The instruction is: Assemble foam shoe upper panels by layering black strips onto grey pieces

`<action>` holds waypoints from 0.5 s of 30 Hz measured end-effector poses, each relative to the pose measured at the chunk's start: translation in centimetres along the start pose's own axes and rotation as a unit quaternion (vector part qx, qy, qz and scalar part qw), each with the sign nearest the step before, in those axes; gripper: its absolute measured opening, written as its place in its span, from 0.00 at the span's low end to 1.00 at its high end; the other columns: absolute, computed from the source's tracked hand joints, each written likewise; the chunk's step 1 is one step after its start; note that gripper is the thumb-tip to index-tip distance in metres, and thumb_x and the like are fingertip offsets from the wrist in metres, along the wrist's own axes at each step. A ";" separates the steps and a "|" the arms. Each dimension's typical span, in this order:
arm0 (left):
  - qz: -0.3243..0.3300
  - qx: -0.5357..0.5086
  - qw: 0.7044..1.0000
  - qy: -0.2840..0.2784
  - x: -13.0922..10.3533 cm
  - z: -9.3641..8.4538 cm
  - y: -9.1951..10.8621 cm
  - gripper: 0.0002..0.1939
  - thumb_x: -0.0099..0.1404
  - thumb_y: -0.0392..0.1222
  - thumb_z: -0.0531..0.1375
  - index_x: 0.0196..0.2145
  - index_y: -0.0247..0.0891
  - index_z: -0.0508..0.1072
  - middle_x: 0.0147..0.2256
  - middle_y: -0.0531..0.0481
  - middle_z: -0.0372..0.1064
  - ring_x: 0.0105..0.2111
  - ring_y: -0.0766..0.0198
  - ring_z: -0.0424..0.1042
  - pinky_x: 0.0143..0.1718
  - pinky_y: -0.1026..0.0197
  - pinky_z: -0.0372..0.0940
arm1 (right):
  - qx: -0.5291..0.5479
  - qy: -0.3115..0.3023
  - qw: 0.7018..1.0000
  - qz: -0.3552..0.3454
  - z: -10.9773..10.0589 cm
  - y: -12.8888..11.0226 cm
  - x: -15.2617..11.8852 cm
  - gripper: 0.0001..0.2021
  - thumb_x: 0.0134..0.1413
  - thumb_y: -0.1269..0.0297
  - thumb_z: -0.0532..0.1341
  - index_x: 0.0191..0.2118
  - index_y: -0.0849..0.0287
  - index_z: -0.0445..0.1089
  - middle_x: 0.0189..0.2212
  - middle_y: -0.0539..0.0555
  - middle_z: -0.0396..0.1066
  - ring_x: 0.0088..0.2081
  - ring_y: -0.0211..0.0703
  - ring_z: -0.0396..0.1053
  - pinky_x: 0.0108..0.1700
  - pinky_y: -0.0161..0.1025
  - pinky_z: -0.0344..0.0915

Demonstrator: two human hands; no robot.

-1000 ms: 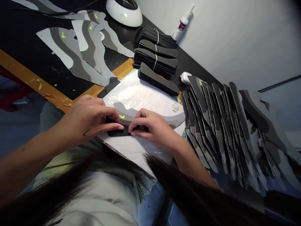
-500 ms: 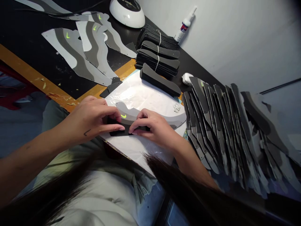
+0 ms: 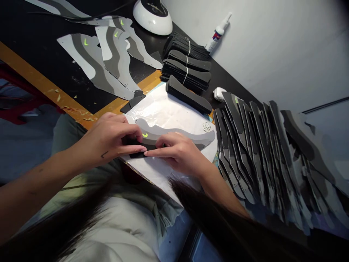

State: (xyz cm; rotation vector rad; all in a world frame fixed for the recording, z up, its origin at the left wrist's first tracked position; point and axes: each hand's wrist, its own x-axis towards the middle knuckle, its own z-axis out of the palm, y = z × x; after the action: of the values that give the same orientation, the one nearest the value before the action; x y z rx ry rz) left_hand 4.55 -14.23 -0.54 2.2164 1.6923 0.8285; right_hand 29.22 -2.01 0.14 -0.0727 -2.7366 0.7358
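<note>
A grey shoe upper piece [image 3: 174,133] with a small yellow-green check mark lies on white paper [image 3: 155,112] in front of me. Along its near edge sits a black strip-like piece [image 3: 137,155], mostly covered by my fingers. My left hand [image 3: 114,134] pinches the left end of the black piece, thumb below and fingers above. Close beside it, my right hand [image 3: 177,151] presses the same edge, its thumb tip almost meeting the left thumb. Its other fingers are curled over the grey piece. What lies under the fingertips is hidden.
Behind the paper lie a loose black stack [image 3: 188,96] and banded black stacks [image 3: 188,69]. Grey upper pieces [image 3: 103,69] overlap at left; many more stand in a row [image 3: 253,149] at right. A white lamp base [image 3: 152,18] and glue bottle [image 3: 216,34] stand at the back.
My right thumb has moved left along the black piece, closer to my left thumb. The right fingers cover it more. The whole view has shifted slightly.
</note>
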 end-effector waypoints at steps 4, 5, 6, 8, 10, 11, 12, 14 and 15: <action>-0.004 -0.029 1.000 0.001 0.1 0.0 0.0 0.14 0.73 0.55 0.64 0.36 0.43 0.78 0.28 0.55 0.69 0.31 0.61 0.67 0.38 0.57 0.56 | -0.049 -0.038 0.998 -0.001 -0.1 -0.8 0.0 0.22 0.67 0.78 0.59 0.54 0.45 0.81 0.40 0.52 0.73 0.38 0.41 0.66 0.45 0.41 0.62; -0.003 -0.038 0.999 0.003 0.1 0.1 0.0 0.13 0.72 0.55 0.65 0.36 0.43 0.77 0.28 0.55 0.69 0.31 0.61 0.67 0.37 0.57 0.55 | -0.062 -0.044 0.997 -0.001 -0.1 -1.0 0.1 0.23 0.67 0.78 0.60 0.55 0.43 0.81 0.40 0.52 0.72 0.38 0.41 0.65 0.44 0.41 0.62; -0.002 -0.045 0.999 0.005 0.1 0.1 -0.1 0.12 0.71 0.54 0.65 0.36 0.44 0.77 0.27 0.54 0.69 0.31 0.61 0.67 0.37 0.57 0.56 | -0.076 -0.051 0.996 -0.002 -0.2 -1.2 0.2 0.24 0.66 0.78 0.60 0.56 0.42 0.80 0.40 0.52 0.72 0.37 0.41 0.63 0.44 0.41 0.61; -0.011 -0.061 0.998 -0.001 0.0 0.0 -0.1 0.10 0.72 0.52 0.65 0.39 0.44 0.78 0.28 0.53 0.69 0.32 0.60 0.67 0.37 0.57 0.57 | -0.104 -0.067 0.992 0.000 -0.3 -1.6 0.4 0.28 0.65 0.79 0.60 0.59 0.38 0.77 0.40 0.51 0.71 0.36 0.41 0.60 0.44 0.41 0.60; -0.028 -0.090 0.996 -0.011 -0.1 -0.3 0.0 0.09 0.74 0.51 0.62 0.43 0.45 0.77 0.30 0.53 0.70 0.33 0.60 0.67 0.37 0.57 0.58 | -0.124 -0.090 0.988 0.003 -0.4 -2.1 0.6 0.32 0.63 0.81 0.60 0.62 0.36 0.75 0.41 0.52 0.70 0.37 0.42 0.59 0.44 0.40 0.60; -0.038 -0.107 0.993 -0.019 -0.1 -0.5 0.0 0.09 0.74 0.50 0.61 0.45 0.45 0.76 0.30 0.53 0.70 0.33 0.60 0.67 0.37 0.58 0.59 | -0.133 -0.104 0.986 0.005 -0.5 -2.3 0.8 0.34 0.62 0.82 0.60 0.64 0.35 0.73 0.41 0.52 0.70 0.37 0.42 0.59 0.44 0.40 0.59; -0.047 -0.122 0.991 -0.027 -0.2 -0.7 0.1 0.09 0.75 0.50 0.60 0.47 0.45 0.76 0.30 0.53 0.70 0.33 0.60 0.68 0.36 0.58 0.59 | -0.141 -0.116 0.983 0.007 -0.6 -2.4 0.9 0.35 0.62 0.82 0.61 0.65 0.34 0.72 0.41 0.52 0.69 0.37 0.42 0.59 0.44 0.41 0.59; -0.057 -0.139 0.988 -0.034 -0.3 -1.1 0.3 0.10 0.75 0.49 0.59 0.49 0.45 0.75 0.31 0.53 0.70 0.32 0.61 0.68 0.35 0.59 0.61 | -0.153 -0.133 0.979 0.011 -0.7 -2.7 1.1 0.35 0.62 0.80 0.61 0.66 0.33 0.70 0.41 0.52 0.68 0.38 0.43 0.58 0.44 0.41 0.59; -0.057 -0.139 0.988 -0.033 -0.3 -1.2 0.4 0.10 0.75 0.48 0.59 0.50 0.45 0.74 0.31 0.53 0.69 0.32 0.61 0.68 0.35 0.59 0.61 | -0.155 -0.138 0.978 0.012 -0.7 -2.8 1.2 0.35 0.63 0.79 0.62 0.67 0.33 0.69 0.40 0.52 0.67 0.38 0.43 0.58 0.44 0.41 0.58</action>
State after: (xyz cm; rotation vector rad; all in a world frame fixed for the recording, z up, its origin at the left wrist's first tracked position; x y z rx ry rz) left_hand 4.10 -14.85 0.56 1.9237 1.5496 0.8911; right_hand 28.38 -3.97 2.41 -0.0775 -3.1014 0.3375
